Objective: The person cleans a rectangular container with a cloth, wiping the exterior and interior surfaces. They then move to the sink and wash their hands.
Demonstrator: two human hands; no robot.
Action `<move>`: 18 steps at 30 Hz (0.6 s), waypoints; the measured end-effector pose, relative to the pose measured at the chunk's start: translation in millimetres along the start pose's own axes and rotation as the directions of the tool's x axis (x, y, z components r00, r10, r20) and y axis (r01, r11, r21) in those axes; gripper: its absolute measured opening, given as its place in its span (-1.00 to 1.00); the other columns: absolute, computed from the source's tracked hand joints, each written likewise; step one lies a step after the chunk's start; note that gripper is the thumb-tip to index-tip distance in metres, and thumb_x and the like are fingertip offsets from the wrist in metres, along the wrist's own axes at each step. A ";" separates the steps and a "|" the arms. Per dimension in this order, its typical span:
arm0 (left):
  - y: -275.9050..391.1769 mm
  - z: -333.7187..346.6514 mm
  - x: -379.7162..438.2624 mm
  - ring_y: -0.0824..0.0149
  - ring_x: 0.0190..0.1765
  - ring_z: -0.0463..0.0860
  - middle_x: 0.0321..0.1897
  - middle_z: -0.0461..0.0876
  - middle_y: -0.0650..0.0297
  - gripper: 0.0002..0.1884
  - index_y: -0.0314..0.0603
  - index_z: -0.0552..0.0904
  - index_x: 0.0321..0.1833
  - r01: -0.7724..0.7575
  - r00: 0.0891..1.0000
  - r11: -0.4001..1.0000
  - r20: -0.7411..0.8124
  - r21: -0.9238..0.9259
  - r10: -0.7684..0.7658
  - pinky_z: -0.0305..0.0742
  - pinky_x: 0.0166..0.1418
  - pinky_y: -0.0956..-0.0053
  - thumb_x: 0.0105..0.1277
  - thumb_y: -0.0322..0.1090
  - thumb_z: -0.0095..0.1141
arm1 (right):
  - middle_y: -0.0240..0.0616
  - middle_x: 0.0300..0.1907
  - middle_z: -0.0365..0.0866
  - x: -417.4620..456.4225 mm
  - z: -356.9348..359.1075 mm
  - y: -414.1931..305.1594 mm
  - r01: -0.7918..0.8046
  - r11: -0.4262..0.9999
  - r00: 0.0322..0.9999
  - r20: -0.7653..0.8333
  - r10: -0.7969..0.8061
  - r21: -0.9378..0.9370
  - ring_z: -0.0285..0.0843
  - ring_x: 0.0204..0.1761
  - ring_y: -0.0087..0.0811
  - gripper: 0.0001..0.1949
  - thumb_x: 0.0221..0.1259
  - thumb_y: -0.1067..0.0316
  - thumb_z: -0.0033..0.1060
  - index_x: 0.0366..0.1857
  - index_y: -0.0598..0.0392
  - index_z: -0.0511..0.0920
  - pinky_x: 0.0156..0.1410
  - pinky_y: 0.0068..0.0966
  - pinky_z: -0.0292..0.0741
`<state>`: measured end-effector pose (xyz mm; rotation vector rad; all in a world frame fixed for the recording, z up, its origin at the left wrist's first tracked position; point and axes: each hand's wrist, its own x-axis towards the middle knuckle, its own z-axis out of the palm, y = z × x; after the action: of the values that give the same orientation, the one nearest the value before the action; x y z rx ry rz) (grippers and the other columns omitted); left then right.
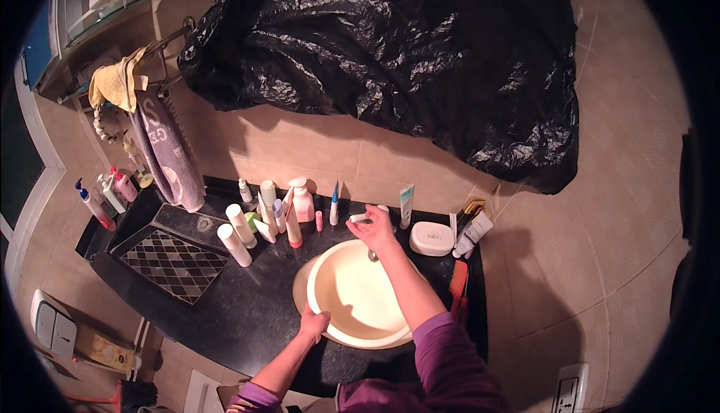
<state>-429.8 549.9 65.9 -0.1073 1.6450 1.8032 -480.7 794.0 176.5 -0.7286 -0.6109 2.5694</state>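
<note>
A round cream plastic basin [360, 295] sits in the sink of the black countertop. My left hand [316, 323] grips its near-left rim, thumb over the edge. Above the far rim is my right hand [376, 230], at the tap [372, 255], whose spout shows partly beneath the wrist. A small white piece [358, 218] appears at the fingers of that hand; whether it is a tap handle or a loose item, and whether I grip it, I cannot tell. The basin holds no clearly visible object, and a shadow falls across its bottom.
Several bottles and tubes [239, 226] stand left of the basin. To its right are a white lidded box [432, 239], a white tube [475, 233] and an orange comb [458, 278]. Black plastic sheeting [394, 59] covers the wall ahead. A purple towel [169, 149] hangs at left.
</note>
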 end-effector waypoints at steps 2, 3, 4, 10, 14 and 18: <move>10.3 2.5 -6.0 0.21 -0.37 0.57 -0.34 0.55 0.08 -0.49 -0.36 0.36 0.01 0.108 0.992 0.981 0.046 0.159 -0.117 0.49 -0.39 0.40 -0.11 -0.73 -0.02 | 0.20 -0.03 0.22 -2.9 -3.0 -12.2 0.131 0.989 0.991 0.009 -0.132 0.064 0.28 0.04 0.14 -0.70 0.05 0.31 0.15 -0.29 0.18 0.24 0.18 -0.06 0.38; 0.7 2.7 2.9 0.19 -0.37 0.58 -0.35 0.54 0.07 -0.49 -0.38 0.35 0.02 0.060 0.997 0.992 0.046 0.115 -0.066 0.49 -0.39 0.37 -0.11 -0.72 -0.01 | 0.19 -0.05 0.24 -3.2 -4.2 -19.5 0.103 0.994 0.994 0.022 -0.103 0.036 0.30 0.03 0.13 -0.71 0.06 0.30 0.14 -0.29 0.19 0.25 0.17 -0.09 0.39; -14.4 -3.0 12.8 0.17 -0.38 0.58 -0.37 0.54 0.06 -0.48 -0.39 0.35 0.03 0.009 1.000 0.997 0.027 0.072 -0.011 0.50 -0.39 0.35 -0.11 -0.71 0.01 | 0.19 -0.07 0.27 -4.1 -1.4 -21.2 0.059 0.998 0.997 0.043 -0.060 0.014 0.31 0.02 0.12 -0.72 0.07 0.29 0.13 -0.30 0.19 0.27 0.17 -0.11 0.40; 6.9 14.9 -1.4 0.05 0.05 0.47 0.08 0.36 -0.08 -0.48 -0.48 0.27 0.12 -0.360 0.784 0.571 -0.092 0.738 0.613 0.43 0.04 0.37 0.05 -0.54 0.05 | -0.36 -0.51 0.44 -26.0 -79.4 -15.1 0.224 0.974 0.955 -0.192 -0.226 -0.034 0.45 -0.45 -0.48 -0.80 0.12 0.17 0.11 -0.44 0.03 0.39 -0.39 -0.64 0.42; 37.6 55.2 8.8 0.04 0.08 0.45 0.11 0.33 -0.05 -0.46 -0.41 0.25 0.17 -0.581 0.783 0.671 0.092 0.460 0.615 0.39 0.10 0.35 0.10 -0.47 0.07 | -0.55 -0.68 0.25 -10.1 -168.6 33.8 -0.124 0.963 0.974 -0.154 0.164 0.240 0.17 -0.72 -0.70 -0.73 0.20 0.11 -0.03 -0.63 -0.09 0.30 -0.68 -0.77 0.15; 19.3 69.6 70.1 0.15 -0.05 0.49 -0.03 0.41 0.07 -0.58 -0.31 0.33 0.11 0.060 0.996 0.998 0.068 0.026 -0.062 0.46 -0.06 0.32 0.22 -0.29 0.00 | -0.56 -0.72 0.14 -3.7 -153.3 73.0 -0.295 0.918 0.955 0.056 0.291 0.264 0.10 -0.74 -0.71 -0.68 0.29 0.18 -0.18 -0.68 -0.09 0.24 -0.68 -0.79 0.11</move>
<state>-467.2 643.2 61.7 -0.0835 1.5982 1.7219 -409.5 777.6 23.2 -0.7528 -0.1530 2.8566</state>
